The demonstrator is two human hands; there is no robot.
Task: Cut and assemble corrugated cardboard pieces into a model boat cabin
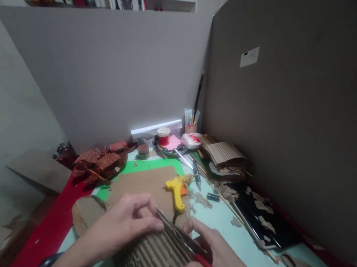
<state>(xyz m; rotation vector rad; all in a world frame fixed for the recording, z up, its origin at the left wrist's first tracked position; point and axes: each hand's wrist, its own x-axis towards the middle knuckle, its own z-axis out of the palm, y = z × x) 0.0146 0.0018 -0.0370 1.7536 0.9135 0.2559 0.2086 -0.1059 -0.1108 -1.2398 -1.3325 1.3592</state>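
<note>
My left hand pinches the upper edge of a corrugated cardboard piece, its thumb lying on the ridged face. My right hand is closed around scissors with red handles. Their blades run along the right edge of the cardboard, the tips close to my left fingertips. Whether the blades are parted is hard to make out. Beyond my hands, a yellow glue gun lies on a flat brown cardboard sheet.
Reddish-brown corrugated pieces are piled at the back left. Behind the glue gun stands a red and white cup. Cardboard scraps litter a black item at right. Grey panels enclose the back and right.
</note>
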